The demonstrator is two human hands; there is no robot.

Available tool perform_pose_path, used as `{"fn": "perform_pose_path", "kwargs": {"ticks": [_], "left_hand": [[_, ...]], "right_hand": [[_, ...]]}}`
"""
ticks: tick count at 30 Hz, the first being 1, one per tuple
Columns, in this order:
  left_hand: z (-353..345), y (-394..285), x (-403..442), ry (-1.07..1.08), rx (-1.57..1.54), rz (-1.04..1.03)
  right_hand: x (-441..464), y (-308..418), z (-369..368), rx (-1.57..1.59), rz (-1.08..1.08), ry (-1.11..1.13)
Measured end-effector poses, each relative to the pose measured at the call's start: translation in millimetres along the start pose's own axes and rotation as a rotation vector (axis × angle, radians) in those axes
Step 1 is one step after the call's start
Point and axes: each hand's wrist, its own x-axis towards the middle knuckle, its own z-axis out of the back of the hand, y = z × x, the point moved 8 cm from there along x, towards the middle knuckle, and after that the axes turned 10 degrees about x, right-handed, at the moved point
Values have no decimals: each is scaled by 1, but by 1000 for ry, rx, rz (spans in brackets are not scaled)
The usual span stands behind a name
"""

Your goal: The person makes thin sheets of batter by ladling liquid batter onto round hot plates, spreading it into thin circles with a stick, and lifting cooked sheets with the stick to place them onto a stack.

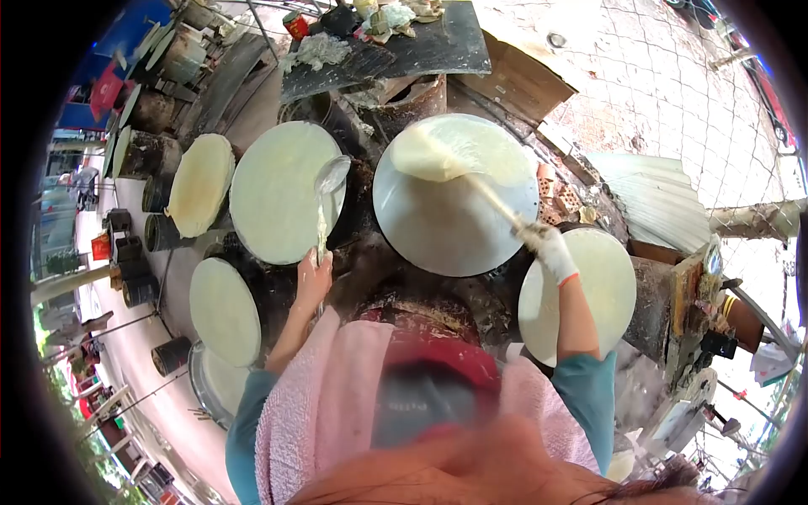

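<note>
My left hand (314, 276), bare, is closed round the handle of a metal ladle (332, 173), whose bowl hangs over the right edge of a round griddle coated with pale batter (282, 189). My right hand (551, 250) wears a whitish, stained glove and grips the stick of a wooden spreader (492, 198). The spreader's head, blurred, lies in the wet batter (471, 147) at the top of a round metal griddle (454, 236). Bare grey metal shows on this griddle's lower part. Below my right hand and forearm sits another batter-coated round (606, 295).
More pale rounds stand at the left, one yellowish (202, 185) and one below it (223, 311). A dark board (421, 50) with a red can (295, 25) lies beyond the griddles. Bricks (568, 199), corrugated sheet (652, 198) and wire mesh are at the right.
</note>
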Motion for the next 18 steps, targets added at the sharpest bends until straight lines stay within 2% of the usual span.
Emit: {"fn": "perform_pose_path", "kwargs": {"ticks": [1,2,3,5,6,8,9,11,12,13,15,17,18], "left_hand": [[1,-4,1,-16,48,-57],[1,-9,-1,-31,97,-114],[-2,0,-2,2,10,-8],[-9,20,-7,65,-161,203],[-6,18,-10,52,-111,175],[1,10,-16,19,-17,117],[4,8,-17,16,5,110],[5,4,-15,13,50,91],[5,2,-12,-3,65,64],[3,-2,-7,-22,78,36],[1,-6,6,-60,111,-22],[-10,-1,23,-40,145,-44],[-15,-3,31,-57,165,-84]], "right_hand": [[16,7,8,108,63,-64],[28,11,5,8,41,-19],[34,11,1,-90,17,25],[1,15,-32,-257,-342,134],[0,1,-37,-199,-294,200],[-15,8,-36,-225,-271,191],[-17,8,-27,-192,-260,210],[15,6,-9,300,-164,145],[25,23,4,-165,-58,113],[36,38,4,-182,113,7],[50,29,-2,-454,-165,99],[18,30,-40,-345,-260,276],[25,1,-30,-320,-251,322]]}}
